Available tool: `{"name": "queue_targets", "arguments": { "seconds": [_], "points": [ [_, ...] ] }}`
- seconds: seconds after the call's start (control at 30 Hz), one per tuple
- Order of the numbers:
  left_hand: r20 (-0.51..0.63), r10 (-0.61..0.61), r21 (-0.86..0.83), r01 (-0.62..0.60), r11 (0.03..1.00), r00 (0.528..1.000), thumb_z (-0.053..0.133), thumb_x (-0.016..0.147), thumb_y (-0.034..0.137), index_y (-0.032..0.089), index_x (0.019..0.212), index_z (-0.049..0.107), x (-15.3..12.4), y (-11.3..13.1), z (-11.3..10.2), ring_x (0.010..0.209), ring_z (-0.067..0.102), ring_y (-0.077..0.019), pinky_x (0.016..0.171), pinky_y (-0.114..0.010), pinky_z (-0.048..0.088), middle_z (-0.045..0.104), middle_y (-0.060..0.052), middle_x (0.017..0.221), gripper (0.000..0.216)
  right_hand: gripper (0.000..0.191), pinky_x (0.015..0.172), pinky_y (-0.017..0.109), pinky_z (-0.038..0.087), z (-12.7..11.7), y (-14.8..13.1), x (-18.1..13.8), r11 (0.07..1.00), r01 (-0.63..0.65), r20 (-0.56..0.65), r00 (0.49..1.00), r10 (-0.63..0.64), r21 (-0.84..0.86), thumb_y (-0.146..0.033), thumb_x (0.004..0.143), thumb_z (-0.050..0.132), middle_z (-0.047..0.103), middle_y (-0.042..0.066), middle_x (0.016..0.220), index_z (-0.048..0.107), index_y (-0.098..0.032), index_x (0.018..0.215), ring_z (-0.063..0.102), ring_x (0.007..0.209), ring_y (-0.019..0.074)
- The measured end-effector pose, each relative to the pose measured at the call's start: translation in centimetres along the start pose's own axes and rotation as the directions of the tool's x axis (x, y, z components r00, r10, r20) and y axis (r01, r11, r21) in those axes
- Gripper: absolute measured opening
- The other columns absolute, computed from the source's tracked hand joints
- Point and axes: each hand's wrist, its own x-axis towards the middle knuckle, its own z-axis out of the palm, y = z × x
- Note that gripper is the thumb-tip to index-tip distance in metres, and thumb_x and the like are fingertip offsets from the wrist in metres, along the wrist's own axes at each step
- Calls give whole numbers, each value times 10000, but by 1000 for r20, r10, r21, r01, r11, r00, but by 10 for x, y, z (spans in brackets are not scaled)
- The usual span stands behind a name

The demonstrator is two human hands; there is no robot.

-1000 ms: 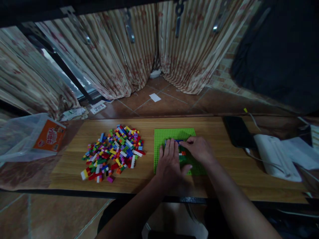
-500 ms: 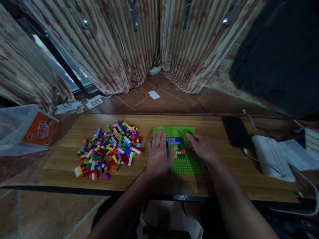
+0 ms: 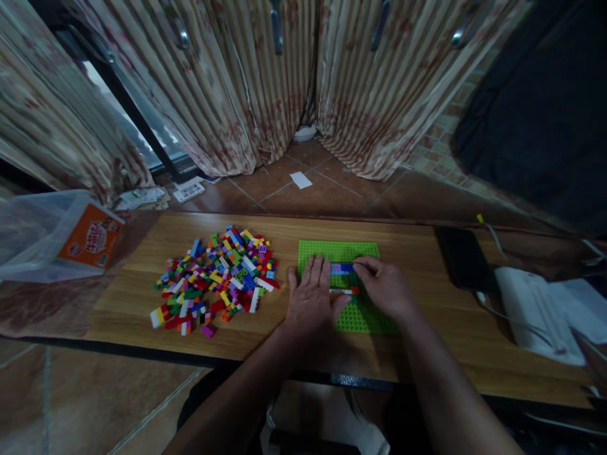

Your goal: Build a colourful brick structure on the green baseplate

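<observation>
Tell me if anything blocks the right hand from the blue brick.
Nothing visible does: the right hand is at the right end of the blue brick. The left hand lies over the green board's left part, not between them.

The left hand (image 3: 310,302) is laid flat over the left part of the green baseplate (image 3: 339,247), and the right hand (image 3: 385,288) has its fingertips at the right end of the blue bricks (image 3: 346,268). On the wooden table (image 3: 441,341), a pile of mixed bricks (image 3: 220,278) lies to the left, and a flat black device (image 3: 465,260) to the right.
</observation>
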Motion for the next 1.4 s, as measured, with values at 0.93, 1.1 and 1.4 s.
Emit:
{"name": "queue_targets", "arguments": {
  "seconds": [0.93,1.1,1.4],
  "points": [
    [-64,-27,-182,14,983,998,405,942,414,92,1453,367,0,1,-6,1410,342,-318,1157,-640,227,428,-186,1503,605,437,615,421,512,8,28,14,950,17,52,999,-1,-313,-570,831,440,753,96,858,700,-244,963,692,705,313],
    [-44,-61,-194,52,980,997,399,940,388,74,1460,345,-1,8,-11,1405,338,-344,1137,-641,267,408,-205,1507,610,407,570,428,502,9,31,16,943,32,36,999,-22,-331,-569,836,448,750,112,823,711,-274,933,686,643,315],
    [-30,-84,-214,76,974,996,467,897,379,101,1441,364,0,4,-18,1338,412,-325,1107,-600,336,495,-182,1423,620,481,653,441,526,11,35,17,936,42,90,996,-11,-351,-597,850,403,757,102,934,702,-259,1018,699,745,322]
  ]
}}
